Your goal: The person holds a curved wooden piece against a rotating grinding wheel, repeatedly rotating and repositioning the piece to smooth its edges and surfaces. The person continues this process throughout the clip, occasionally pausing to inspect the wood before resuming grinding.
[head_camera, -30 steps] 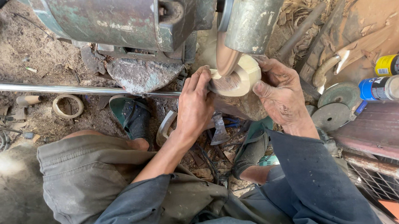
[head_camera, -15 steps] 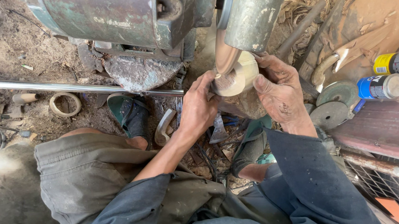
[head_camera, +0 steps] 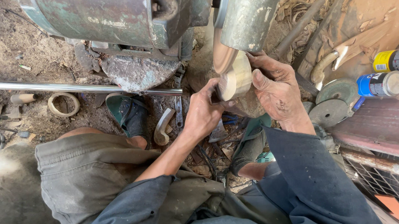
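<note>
Dirt floor (head_camera: pixel 2 41) strewn with wood shavings and scrap fills the workshop view, seen from above a seated person's lap. At the centre a pale round wooden piece (head_camera: pixel 235 79), thick like a small wheel, is pressed edge-on against a sanding disc (head_camera: pixel 221 54) mounted on a worn green motor (head_camera: pixel 118 17).

The left hand (head_camera: pixel 204 111) grips the near side of the wooden piece, fingers curled around its lower rim. The right hand (head_camera: pixel 275 90) clamps the far side, thumb along the top and palm behind it. Both hands are closed firmly on the piece, close together but not touching each other.

The piece looks stiff, solid and fairly light, with a dry, dusty surface that should not slip (its rim is the natural place to hold, well back from the disc).

A long shiny metal rod (head_camera: pixel 66 86) crosses the floor to the left, passing by a small wooden ring (head_camera: pixel 63 103). A curved wooden offcut (head_camera: pixel 163 126) lies near the person's sandalled foot (head_camera: pixel 132 114).

To the right, two spray cans lie on their sides, a yellow can (head_camera: pixel 395 60) above a blue can (head_camera: pixel 380 84), both capped; their contents cannot be seen. Two flat grey discs (head_camera: pixel 332 102) rest beside them.
</note>
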